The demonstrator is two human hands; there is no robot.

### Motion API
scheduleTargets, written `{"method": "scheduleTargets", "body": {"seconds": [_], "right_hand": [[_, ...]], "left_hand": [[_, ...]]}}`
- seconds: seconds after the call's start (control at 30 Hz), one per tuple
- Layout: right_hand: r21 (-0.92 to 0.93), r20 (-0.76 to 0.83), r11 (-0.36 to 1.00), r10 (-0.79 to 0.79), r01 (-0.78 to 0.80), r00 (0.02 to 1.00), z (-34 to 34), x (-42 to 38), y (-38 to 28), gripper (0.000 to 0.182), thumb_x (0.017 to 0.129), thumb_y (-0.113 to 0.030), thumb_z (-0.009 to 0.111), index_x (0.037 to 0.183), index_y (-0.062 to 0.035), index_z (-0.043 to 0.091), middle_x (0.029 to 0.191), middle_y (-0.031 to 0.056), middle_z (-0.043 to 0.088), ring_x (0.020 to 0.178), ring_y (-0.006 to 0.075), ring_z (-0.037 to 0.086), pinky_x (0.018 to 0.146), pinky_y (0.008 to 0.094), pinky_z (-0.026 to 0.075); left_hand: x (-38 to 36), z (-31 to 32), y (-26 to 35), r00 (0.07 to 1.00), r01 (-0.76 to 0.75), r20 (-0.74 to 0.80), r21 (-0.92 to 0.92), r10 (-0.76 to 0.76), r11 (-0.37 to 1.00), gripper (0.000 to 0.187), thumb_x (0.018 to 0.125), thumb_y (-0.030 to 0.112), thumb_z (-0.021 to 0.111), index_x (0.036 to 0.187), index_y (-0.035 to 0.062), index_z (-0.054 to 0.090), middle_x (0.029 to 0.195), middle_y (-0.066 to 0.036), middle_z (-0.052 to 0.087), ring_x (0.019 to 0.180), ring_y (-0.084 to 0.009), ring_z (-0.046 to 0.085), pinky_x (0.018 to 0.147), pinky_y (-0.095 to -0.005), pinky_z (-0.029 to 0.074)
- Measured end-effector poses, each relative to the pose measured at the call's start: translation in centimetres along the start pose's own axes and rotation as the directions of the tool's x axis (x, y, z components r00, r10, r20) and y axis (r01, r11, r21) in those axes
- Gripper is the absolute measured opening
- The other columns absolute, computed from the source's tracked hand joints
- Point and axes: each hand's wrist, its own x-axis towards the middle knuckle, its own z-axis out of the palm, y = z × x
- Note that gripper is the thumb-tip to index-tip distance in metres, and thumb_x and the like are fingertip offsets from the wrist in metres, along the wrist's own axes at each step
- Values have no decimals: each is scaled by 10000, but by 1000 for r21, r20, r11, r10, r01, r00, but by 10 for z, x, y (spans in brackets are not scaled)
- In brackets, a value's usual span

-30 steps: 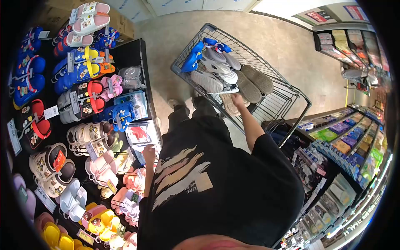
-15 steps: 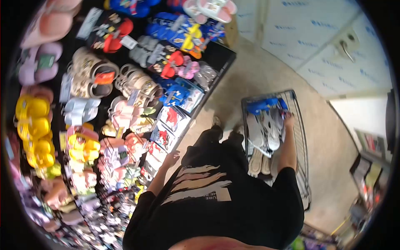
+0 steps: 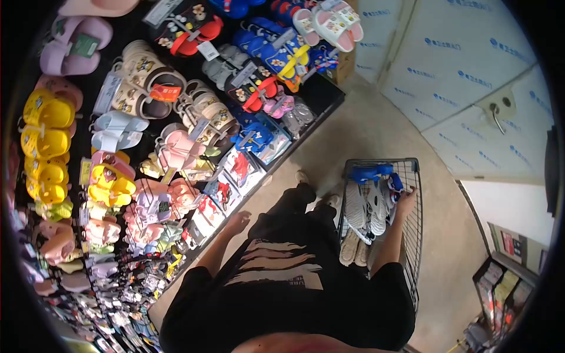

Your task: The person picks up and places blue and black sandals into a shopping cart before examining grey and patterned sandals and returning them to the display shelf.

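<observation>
Dark grey, a wire shopping cart (image 3: 382, 159) stands at four o'clock. Inside it, pale grey ridged shoes (image 3: 376, 206) lie between bright blue footwear (image 3: 364, 173) at its twelve o'clock and beige footwear (image 3: 352, 244) towards seven. Right hand (image 3: 406, 201) is at the blue-and-red shoe (image 3: 395, 183); I cannot tell whether it grips. Left hand (image 3: 238, 222), at half past seven, is free, fingers loosely apart, near a black display rack (image 3: 321, 91) with colourful clogs (image 3: 147, 76).
</observation>
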Motion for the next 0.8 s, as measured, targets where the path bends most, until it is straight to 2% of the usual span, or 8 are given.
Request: {"method": "scheduleTargets", "body": {"seconds": [0.1, 0.23, 0.37, 0.53, 0.57, 0.67, 0.73, 0.8], "right_hand": [[-113, -62, 975, -197, 190, 978, -20, -16, -7, 382, 921, -265, 579, 1299, -210, 558, 898, 147, 718, 830, 374, 682, 693, 487, 503], [-194, 32, 928, -319, 319, 947, -97, -66, -106, 279, 907, -155, 626, 1183, -130, 589, 954, 139, 724, 900, 340, 700, 754, 430, 534], [42, 207, 755, -647, 655, 734, -150, -113, -204, 230, 901, -172, 640, 1107, -95, 574, 833, 158, 696, 770, 355, 678, 641, 451, 513], [186, 292, 564, -814, 805, 502, -158, -166, -321, 203, 894, -161, 647, 1027, -72, 522, 799, 153, 673, 765, 366, 661, 628, 448, 497], [238, 330, 546, -823, 803, 462, -154, -172, -339, 203, 899, -163, 640, 1006, -69, 495, 789, 157, 658, 765, 380, 648, 621, 457, 484], [342, 392, 507, -842, 792, 370, -141, -185, -395, 210, 897, -150, 646, 988, -59, 480, 801, 153, 646, 769, 394, 632, 628, 447, 476], [364, 424, 428, -867, 827, 262, -118, -187, -419, 224, 888, -120, 658, 1041, -51, 509, 804, 143, 640, 757, 377, 631, 652, 419, 486], [437, 288, 393, -913, 809, 288, -100, -200, -444, 245, 887, -111, 656, 1082, -54, 519, 781, 126, 633, 735, 351, 634, 653, 402, 491]], "left_hand": [[65, -2, 29, 934, -334, -89, 131, 347, 933, 295, 916, 164, 604, 1187, 51, 635, 1105, -160, 686, 1022, -307, 661, 890, -399, 511], [119, -27, 175, 862, -506, -43, -7, 505, 863, 239, 905, 95, 580, 1124, 30, 648, 1157, -189, 644, 1086, -372, 602, 940, -416, 477], [128, -58, 313, 572, -818, -134, -32, 809, 574, 287, 878, 51, 635, 1164, 23, 638, 1236, -154, 633, 1176, -343, 587, 999, -416, 460], [115, -88, 390, 266, -960, -127, 60, 956, 275, 299, 830, 99, 713, 1114, 16, 665, 1249, -152, 635, 1164, -331, 599, 978, -396, 472], [116, -92, 386, 268, -959, -130, 63, 955, 278, 299, 830, 99, 713, 1114, 16, 665, 1249, -152, 635, 1164, -331, 599, 978, -396, 472], [126, -96, 355, 559, -823, -133, -213, 818, 527, 181, 822, 141, 739, 950, 16, 714, 1085, -114, 709, 1033, -281, 670, 866, -367, 514], [122, -117, 341, 630, -769, -185, -288, 755, 571, 172, 834, 127, 730, 961, 13, 714, 1057, -120, 715, 965, -257, 689, 820, -343, 521], [130, -136, 324, 754, -646, -190, -386, 629, 659, 167, 869, 85, 697, 1015, 4, 712, 1004, -140, 727, 849, -200, 711, 766, -290, 521]]}}
